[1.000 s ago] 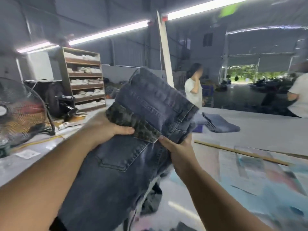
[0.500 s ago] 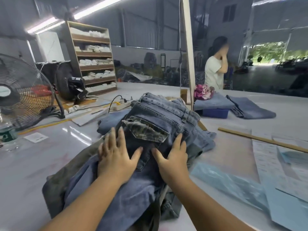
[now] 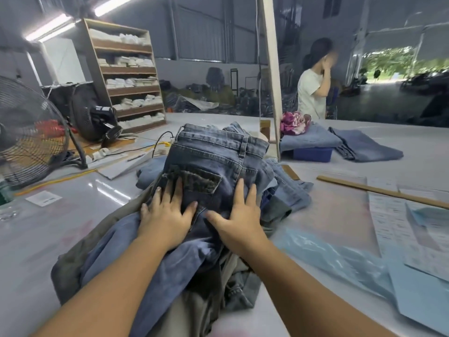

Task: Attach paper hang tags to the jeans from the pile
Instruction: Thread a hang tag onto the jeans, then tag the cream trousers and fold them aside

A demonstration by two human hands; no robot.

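- Dark jeans (image 3: 213,166) are laid waistband-away on top of the pile (image 3: 150,251), at the near table (image 3: 328,215) edge.
- Left hand (image 3: 167,215) and right hand (image 3: 239,215) are pressed flat on the denim, fingers straight, nothing grasped.
- Risk: the loose heap may slide under pressure, so a tag could be set crooked.
- No hang tag can be identified.
- Denim: heavy, faded, thick-seamed; camouflage pocket flap (image 3: 194,180) rough; tabletop glossy.

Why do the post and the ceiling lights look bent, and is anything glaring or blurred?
Head view: the wide-angle lens bows the tall pale wooden post and the white ceiling tube lights; those lights glare off the glossy grey table; the crumpled light blue plastic bag near the edge smears.
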